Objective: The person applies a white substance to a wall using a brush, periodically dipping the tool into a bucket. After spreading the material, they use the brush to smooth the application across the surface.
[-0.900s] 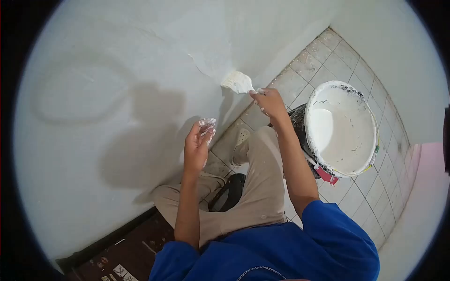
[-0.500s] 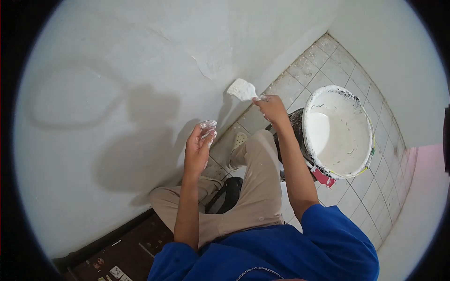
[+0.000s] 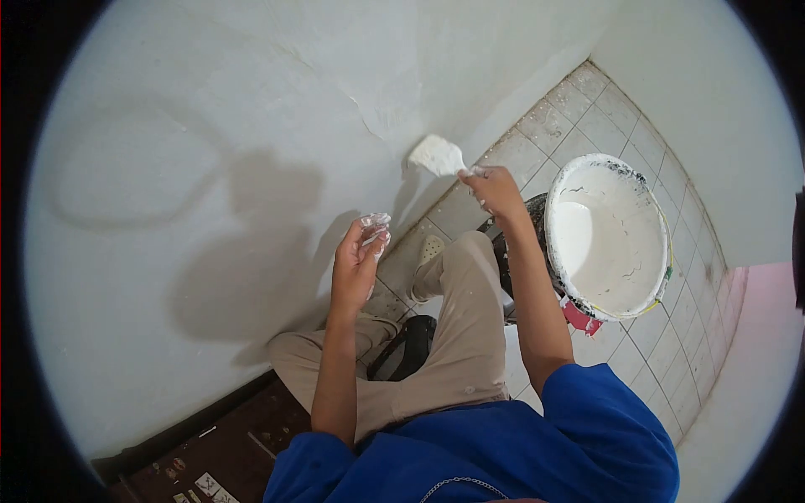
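My right hand [image 3: 495,193] is closed round the handle of a putty knife [image 3: 438,156], whose broad, flared blade is coated in thick white paste. The blade overlaps the lower part of the pale wall [image 3: 277,101] in this view. My left hand [image 3: 359,264] is raised in front of the wall, its fingers loosely bent and apart from the thumb. White paste smears its fingertips and thumb, and no tool shows in it. Right of my right forearm stands a large white bucket [image 3: 549,222] with paste-covered inner walls.
A red plastic piece [image 3: 580,318] with white smears sits at the bucket's near side. Tiled floor [image 3: 537,126] runs along the wall's foot. A dark brown panel with small items [image 3: 226,444] lies at lower left. A black object [image 3: 407,348] is between my legs.
My right hand and the putty knife have shifted slightly up and to the right. My left hand has barely moved.
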Motion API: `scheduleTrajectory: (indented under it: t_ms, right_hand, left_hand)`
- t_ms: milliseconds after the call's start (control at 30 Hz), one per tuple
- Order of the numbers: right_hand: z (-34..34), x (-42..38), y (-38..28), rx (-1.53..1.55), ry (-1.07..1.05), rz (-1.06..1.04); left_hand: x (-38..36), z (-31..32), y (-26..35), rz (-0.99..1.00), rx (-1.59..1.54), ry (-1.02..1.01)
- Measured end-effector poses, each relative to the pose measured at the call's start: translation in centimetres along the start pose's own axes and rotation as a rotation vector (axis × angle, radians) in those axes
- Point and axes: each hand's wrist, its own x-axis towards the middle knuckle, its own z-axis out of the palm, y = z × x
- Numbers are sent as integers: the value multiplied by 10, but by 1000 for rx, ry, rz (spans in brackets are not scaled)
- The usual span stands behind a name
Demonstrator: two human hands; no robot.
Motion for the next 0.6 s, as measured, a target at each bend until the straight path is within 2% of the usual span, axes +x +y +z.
scheduleTrajectory:
  t_ms: [167, 367, 533, 600]
  right_hand:
    - [10, 28, 52, -163, -16, 91]
    - [29, 41, 68, -128, -15, 170]
    - [49, 47, 69, -151, -87, 4]
    - [50, 44, 60, -95, -73, 5]
  left_hand:
    - [-2, -4, -2, 22, -16, 2]
    - [-3, -4, -5, 1, 4, 11]
    - [-6, -9, -10, 17, -16, 5]
    - [-7, -11, -9, 13, -11, 16]
